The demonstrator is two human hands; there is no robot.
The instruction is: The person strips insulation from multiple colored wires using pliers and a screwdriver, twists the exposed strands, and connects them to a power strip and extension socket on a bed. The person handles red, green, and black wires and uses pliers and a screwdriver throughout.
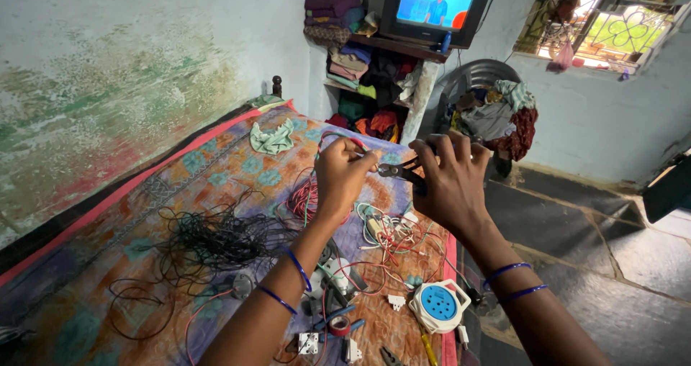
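Above patterned bedspread (216, 172), left hand (340, 175) pinching thin wire (338, 137), right hand (452, 182) gripping metal pliers (400, 170)

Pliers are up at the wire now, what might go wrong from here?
1. The pliers in the right hand close right beside the left hand fingertips pinching the wire; a slip may nip them.
2. The wire trails into the tangle of red and green wires on the bedspread; pulling may snag it.

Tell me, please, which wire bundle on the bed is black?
The loose tangle left of the left hand; the coil under that hand is red.
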